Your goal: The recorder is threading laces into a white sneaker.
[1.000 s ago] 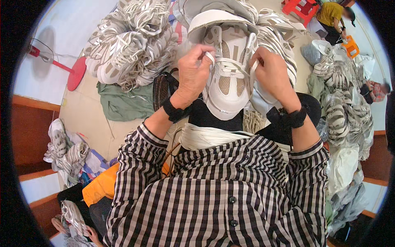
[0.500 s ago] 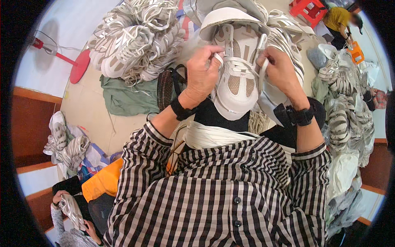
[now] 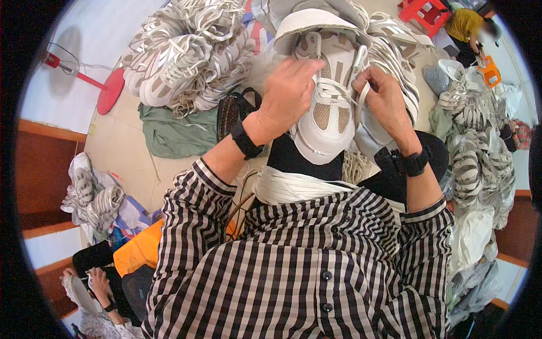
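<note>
A cream-and-beige sneaker (image 3: pixel 323 138) stands toe toward me, with white lace (image 3: pixel 334 89) threaded across its lower eyelets. My left hand (image 3: pixel 287 93) is bent over the shoe's left eyelet row. Its fingers are closed, their tips partly hidden, and what they hold cannot be made out. On the other side, my right hand (image 3: pixel 387 101) pinches a white shoelace (image 3: pixel 362 100) beside the right eyelet row. Behind the shoe's opening rises a pale curved piece (image 3: pixel 316 21). A bundle of white laces (image 3: pixel 296 187) lies across my lap.
Piled sneakers (image 3: pixel 189 56) lie far left beside green cloth (image 3: pixel 175 133) and a red-based stand (image 3: pixel 111 93). More bagged shoes (image 3: pixel 474 164) line the right side. Another person's hand (image 3: pixel 100 287) holds a shoe at lower left. A person in yellow (image 3: pixel 464 25) is near a red stool (image 3: pixel 424 14).
My left hand has turned and moved right and slightly up, over the shoe's left eyelets; its lace loop is now hidden. My right hand has barely moved. The lower-left person's shoe has shifted.
</note>
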{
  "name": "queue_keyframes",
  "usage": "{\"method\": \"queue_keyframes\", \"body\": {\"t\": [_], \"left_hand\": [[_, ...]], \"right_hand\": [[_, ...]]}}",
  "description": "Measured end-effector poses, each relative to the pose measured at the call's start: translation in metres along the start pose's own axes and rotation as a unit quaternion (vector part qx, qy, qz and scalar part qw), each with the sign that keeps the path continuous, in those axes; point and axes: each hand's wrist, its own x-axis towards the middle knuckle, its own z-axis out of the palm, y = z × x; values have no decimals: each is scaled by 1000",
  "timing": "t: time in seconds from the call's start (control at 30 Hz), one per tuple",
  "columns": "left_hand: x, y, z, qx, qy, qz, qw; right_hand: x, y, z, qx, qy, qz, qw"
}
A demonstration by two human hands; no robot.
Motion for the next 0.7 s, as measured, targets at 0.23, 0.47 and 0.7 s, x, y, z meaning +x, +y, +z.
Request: {"method": "queue_keyframes", "body": {"t": [0.23, 0.47, 0.7], "left_hand": [[19, -14, -20, -111, -230, -105, 961], [41, 0, -50, 12, -251, 42, 967], [84, 2, -42, 77, -435, 114, 890]], "right_hand": [[4, 3, -9, -25, -31, -57, 998], [5, -16, -42, -99, -3, -112, 989], [35, -25, -34, -387, -96, -368, 840]]}}
